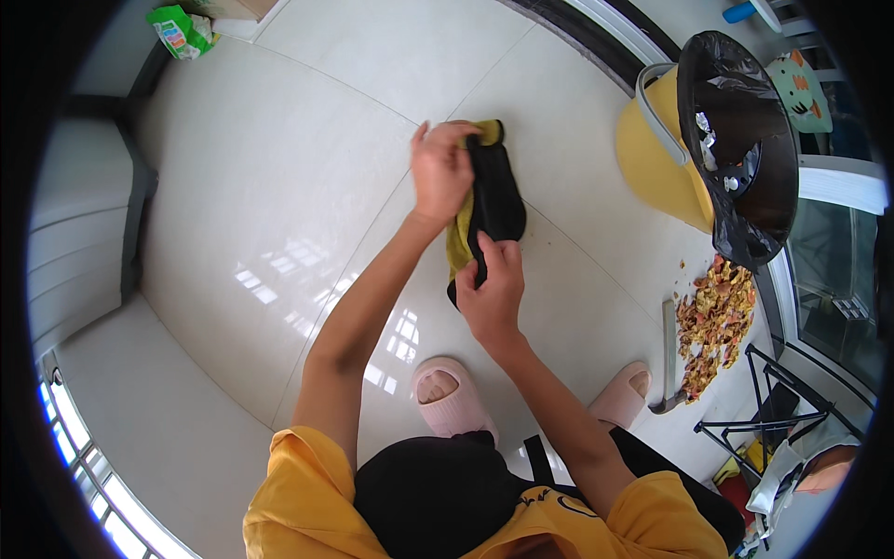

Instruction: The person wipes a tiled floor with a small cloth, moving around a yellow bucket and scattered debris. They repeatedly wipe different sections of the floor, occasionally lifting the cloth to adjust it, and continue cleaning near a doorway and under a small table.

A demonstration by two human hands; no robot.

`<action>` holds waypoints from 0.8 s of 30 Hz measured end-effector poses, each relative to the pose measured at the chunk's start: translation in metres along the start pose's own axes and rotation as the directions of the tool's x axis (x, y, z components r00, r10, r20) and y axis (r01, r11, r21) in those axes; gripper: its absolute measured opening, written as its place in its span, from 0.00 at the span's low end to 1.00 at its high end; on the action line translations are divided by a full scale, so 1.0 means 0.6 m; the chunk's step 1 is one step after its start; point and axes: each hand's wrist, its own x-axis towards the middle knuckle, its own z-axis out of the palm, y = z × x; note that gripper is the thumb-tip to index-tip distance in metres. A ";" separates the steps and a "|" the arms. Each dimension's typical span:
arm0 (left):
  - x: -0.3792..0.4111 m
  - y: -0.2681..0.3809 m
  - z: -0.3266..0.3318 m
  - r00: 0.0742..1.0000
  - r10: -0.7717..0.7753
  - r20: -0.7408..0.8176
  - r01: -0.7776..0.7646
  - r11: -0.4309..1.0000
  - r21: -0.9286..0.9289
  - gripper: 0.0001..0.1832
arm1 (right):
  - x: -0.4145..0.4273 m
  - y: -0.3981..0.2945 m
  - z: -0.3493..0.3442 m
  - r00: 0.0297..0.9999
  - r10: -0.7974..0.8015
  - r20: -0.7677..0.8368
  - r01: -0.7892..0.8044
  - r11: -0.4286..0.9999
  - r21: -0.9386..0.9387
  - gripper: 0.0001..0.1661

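A black and olive-yellow cloth item (497,195), perhaps a folded cloth or a sock, hangs between my hands above the tiled floor. Its far end, where the yellow side is turned over, is pinched by my left hand (443,164), which is slightly blurred. Nearer to me, my right hand (492,290) grips the lower part between thumb and fingers. The yellow side shows along the left edge and the black side faces up. My fingers hide parts of both ends.
A yellow bucket (653,154) lined with a black bag stands at the right, holding some waste. Below it lie dried peel-like scraps (719,321) beside a grey bar. A black folding frame (768,419) is at lower right, a green packet (183,33) at upper left. Pink slippers (450,398) are on my feet.
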 end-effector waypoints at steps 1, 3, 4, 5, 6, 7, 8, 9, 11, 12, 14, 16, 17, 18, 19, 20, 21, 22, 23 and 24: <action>-0.006 0.002 -0.029 0.974 -0.217 -0.067 0.199 0.958 -0.206 0.13 | -0.004 -0.019 -0.017 0.999 -0.034 0.025 0.033 0.999 0.027 0.22; -0.024 0.033 -0.085 0.937 -0.339 -0.085 0.306 0.914 -0.267 0.12 | -0.011 -0.038 -0.051 0.995 -0.086 0.057 0.083 0.995 0.057 0.22; -0.041 0.042 -0.123 0.902 -0.427 -0.059 0.389 0.865 -0.316 0.12 | -0.015 -0.053 -0.061 0.990 -0.118 0.073 0.110 0.989 0.100 0.22; -0.062 0.053 -0.153 0.858 -0.512 -0.032 0.468 0.807 -0.361 0.12 | -0.024 -0.054 -0.068 0.980 -0.161 0.112 0.149 0.983 0.106 0.22; -0.087 0.062 -0.165 0.844 -0.535 -0.026 0.487 0.786 -0.381 0.13 | -0.033 -0.049 -0.078 0.968 -0.201 0.150 0.187 0.977 0.102 0.22; -0.113 0.068 -0.180 0.828 -0.560 -0.024 0.507 0.766 -0.395 0.13 | -0.042 -0.045 -0.084 0.952 -0.240 0.191 0.223 0.969 0.107 0.22; -0.147 0.060 -0.187 0.816 -0.577 -0.023 0.535 0.770 -0.349 0.13 | -0.053 -0.032 -0.086 0.935 -0.281 0.216 0.266 0.959 0.095 0.20; -0.188 0.045 -0.194 0.803 -0.595 -0.027 0.562 0.772 -0.298 0.13 | -0.068 -0.012 -0.085 0.915 -0.298 0.271 0.285 0.954 0.089 0.20; -0.263 0.028 -0.187 0.804 -0.595 -0.017 0.595 0.804 0.009 0.12 | -0.096 0.046 -0.086 0.868 -0.329 0.373 0.334 0.941 0.052 0.19; -0.289 0.032 -0.177 0.786 -0.619 0.006 0.616 0.782 0.093 0.12 | -0.112 0.076 -0.089 0.862 -0.289 0.417 0.319 0.948 -0.003 0.18; -0.344 0.025 -0.151 0.849 -0.529 -0.001 0.505 0.810 0.297 0.13 | -0.149 0.125 -0.096 0.838 -0.199 0.508 0.289 0.952 -0.104 0.18; -0.370 0.010 -0.129 0.919 -0.394 -0.008 0.366 0.845 0.389 0.15 | -0.157 0.158 -0.096 0.813 -0.260 0.521 0.380 0.915 -0.136 0.15; -0.368 0.005 -0.119 0.927 -0.375 -0.015 0.351 0.850 0.393 0.16 | -0.160 0.171 -0.095 0.800 -0.290 0.525 0.424 0.893 -0.153 0.14; -0.359 -0.001 -0.103 0.933 -0.360 -0.016 0.337 0.856 0.392 0.16 | -0.156 0.173 -0.094 0.813 -0.274 0.513 0.423 0.884 -0.198 0.13; -0.346 -0.004 -0.095 0.939 -0.343 -0.021 0.322 0.857 0.402 0.16 | -0.146 0.177 -0.088 0.844 -0.275 0.460 0.411 0.883 -0.226 0.14; -0.330 -0.009 -0.084 0.945 -0.326 -0.017 0.305 0.863 0.402 0.16 | -0.129 0.185 -0.078 0.872 -0.275 0.405 0.396 0.882 -0.255 0.14; -0.305 -0.018 -0.071 0.953 -0.303 -0.019 0.284 0.870 0.402 0.16 | -0.105 0.193 -0.068 0.895 -0.282 0.345 0.386 0.879 -0.281 0.14; -0.273 -0.023 -0.058 0.964 -0.266 -0.009 0.249 0.890 0.383 0.16 | -0.079 0.194 -0.061 0.905 -0.287 0.315 0.383 0.872 -0.305 0.14; -0.242 -0.027 -0.045 0.973 -0.232 0.006 0.214 0.909 0.359 0.15 | -0.054 0.193 -0.059 0.914 -0.287 0.286 0.376 0.864 -0.335 0.14; -0.212 -0.033 -0.029 0.981 -0.191 0.013 0.176 0.928 0.329 0.15 | -0.026 0.193 -0.059 0.913 -0.304 0.272 0.385 0.863 -0.328 0.14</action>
